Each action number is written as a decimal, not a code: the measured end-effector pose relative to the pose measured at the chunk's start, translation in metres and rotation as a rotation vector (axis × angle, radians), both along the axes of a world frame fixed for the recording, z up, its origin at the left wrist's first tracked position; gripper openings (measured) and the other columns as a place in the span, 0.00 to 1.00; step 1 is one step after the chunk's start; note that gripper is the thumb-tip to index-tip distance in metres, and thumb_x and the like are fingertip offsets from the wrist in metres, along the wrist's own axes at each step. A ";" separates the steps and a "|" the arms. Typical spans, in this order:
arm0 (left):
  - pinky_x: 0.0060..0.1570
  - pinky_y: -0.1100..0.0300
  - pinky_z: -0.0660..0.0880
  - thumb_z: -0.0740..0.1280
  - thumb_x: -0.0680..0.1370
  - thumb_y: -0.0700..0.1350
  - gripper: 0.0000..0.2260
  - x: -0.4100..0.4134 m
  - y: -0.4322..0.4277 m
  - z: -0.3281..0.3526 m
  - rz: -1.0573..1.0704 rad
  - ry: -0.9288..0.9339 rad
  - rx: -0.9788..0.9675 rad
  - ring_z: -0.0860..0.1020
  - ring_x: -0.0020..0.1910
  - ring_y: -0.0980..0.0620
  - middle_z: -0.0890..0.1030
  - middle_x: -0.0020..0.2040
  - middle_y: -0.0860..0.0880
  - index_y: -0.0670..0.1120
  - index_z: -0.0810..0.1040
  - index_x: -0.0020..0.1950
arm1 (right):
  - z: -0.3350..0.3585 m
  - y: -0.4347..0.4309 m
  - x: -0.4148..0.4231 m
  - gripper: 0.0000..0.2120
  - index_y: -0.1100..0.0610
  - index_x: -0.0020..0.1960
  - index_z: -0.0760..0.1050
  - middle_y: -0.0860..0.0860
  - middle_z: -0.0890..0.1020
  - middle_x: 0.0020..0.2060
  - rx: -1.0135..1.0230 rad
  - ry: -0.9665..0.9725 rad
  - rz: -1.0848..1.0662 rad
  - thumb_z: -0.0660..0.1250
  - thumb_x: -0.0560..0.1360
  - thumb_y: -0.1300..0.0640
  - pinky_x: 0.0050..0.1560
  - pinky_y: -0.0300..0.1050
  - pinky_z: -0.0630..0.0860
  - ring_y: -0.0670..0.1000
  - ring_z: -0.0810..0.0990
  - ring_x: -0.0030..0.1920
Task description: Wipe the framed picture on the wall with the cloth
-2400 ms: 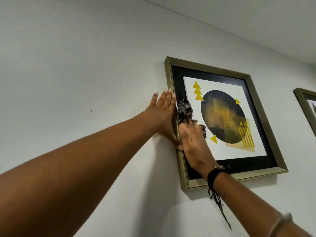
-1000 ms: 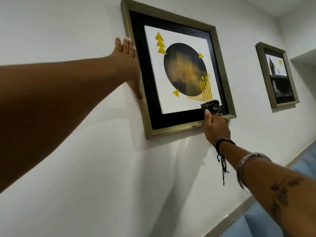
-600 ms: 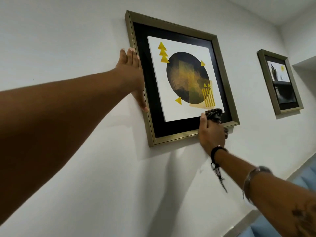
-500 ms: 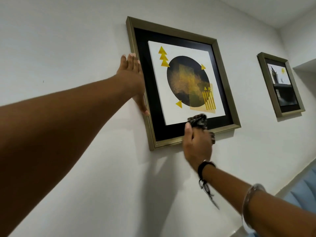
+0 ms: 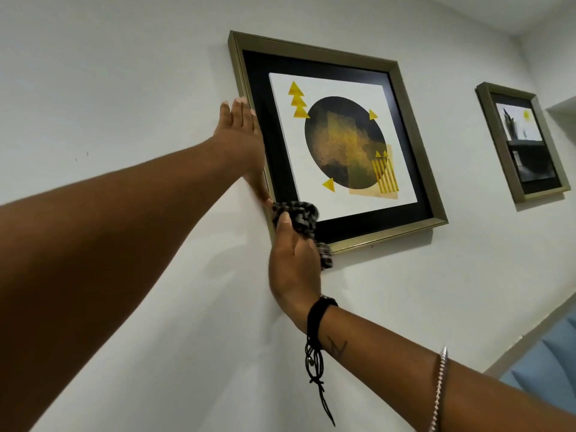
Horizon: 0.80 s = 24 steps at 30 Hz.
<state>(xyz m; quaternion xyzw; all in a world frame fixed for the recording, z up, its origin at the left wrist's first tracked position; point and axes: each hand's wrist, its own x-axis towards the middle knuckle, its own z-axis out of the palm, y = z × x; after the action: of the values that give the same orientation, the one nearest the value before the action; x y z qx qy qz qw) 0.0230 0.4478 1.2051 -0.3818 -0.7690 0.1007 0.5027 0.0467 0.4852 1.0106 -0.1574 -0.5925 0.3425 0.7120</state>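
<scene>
Right hand (image 5: pixel 294 263) clenched around a bunched checked cloth (image 5: pixel 297 215) presses it against the lower-left corner of the framed picture (image 5: pixel 338 141), which hangs on a pale wall (image 5: pixel 124 82). Left hand (image 5: pixel 241 141) lies flat and released, fingers straight, along the frame's left edge, with the thumb reaching down almost to the cloth. That crowded corner looks like the main hazard: an upward or outward shove from the cloth could lift the frame off its hidden hanger or swing it crooked, and the bracing palm, resting beside rather than gripping, would likely slow a slide more than stop one. A loose tail of cloth dangling below the bottom rail might also snag there. Open room lies to the right along the bottom rail and up across the dark mat and print; a second framed picture (image 5: pixel 523 141) hangs well apart to the right, clear of any sweep.
</scene>
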 end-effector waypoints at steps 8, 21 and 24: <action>0.76 0.39 0.36 0.72 0.69 0.65 0.60 -0.005 0.005 0.000 -0.004 0.007 0.036 0.34 0.78 0.35 0.35 0.78 0.33 0.35 0.35 0.78 | 0.038 0.006 -0.003 0.27 0.55 0.63 0.79 0.52 0.81 0.63 -0.022 0.169 0.157 0.50 0.81 0.39 0.71 0.54 0.67 0.54 0.75 0.68; 0.75 0.39 0.35 0.70 0.66 0.70 0.63 -0.009 0.016 0.006 0.042 0.008 0.054 0.33 0.78 0.38 0.35 0.79 0.37 0.39 0.34 0.79 | 0.165 0.038 0.008 0.36 0.54 0.69 0.75 0.55 0.78 0.68 0.187 -0.022 0.181 0.48 0.77 0.31 0.70 0.50 0.66 0.56 0.74 0.69; 0.76 0.40 0.36 0.66 0.73 0.67 0.55 -0.012 0.017 0.007 0.028 0.045 0.076 0.34 0.79 0.39 0.36 0.80 0.37 0.38 0.34 0.79 | 0.185 0.041 0.011 0.36 0.54 0.66 0.77 0.55 0.80 0.65 0.216 -0.052 0.142 0.47 0.77 0.30 0.62 0.47 0.67 0.55 0.77 0.63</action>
<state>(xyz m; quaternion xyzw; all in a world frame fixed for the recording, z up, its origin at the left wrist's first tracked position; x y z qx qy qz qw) 0.0112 0.4648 1.2118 -0.3494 -0.7660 0.0867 0.5326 0.0577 0.5259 1.1954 -0.0460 -0.6537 0.3222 0.6832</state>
